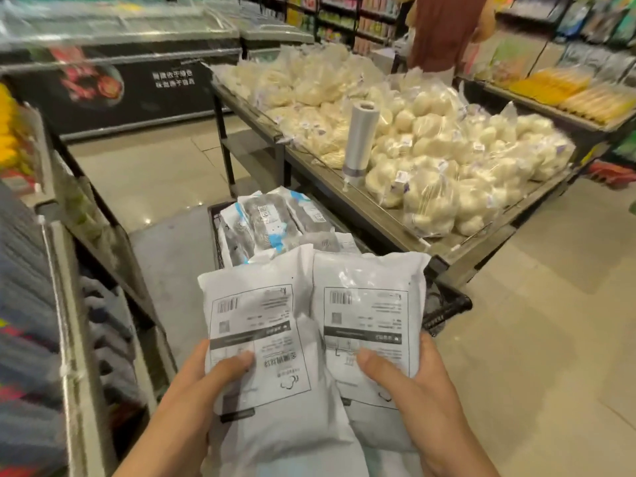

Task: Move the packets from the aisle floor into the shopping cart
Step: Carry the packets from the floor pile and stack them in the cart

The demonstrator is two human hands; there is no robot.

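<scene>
Left hand (203, 383) and right hand (416, 387) bare; forearms bare, no sleeves, rings or watch visible.

packets (261, 325) show blurred barcodes, nothing legible

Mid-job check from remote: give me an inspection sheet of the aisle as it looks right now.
Surface: beige tiled aisle floor, no packets visible on it.
Job's things: two white packets, left packet and right packet, held side by side; black shopping cart ahead already holds several packets.
Clutter: roll of plastic bags upright on the display table.
Grippers: left hand grips the left packet, right hand grips the right packet, thumbs on top.
Cables: nothing seen.
Surroundings: bagged white buns piled on the table, freezer cabinet behind, shelving at left, a person at the far end.
</scene>
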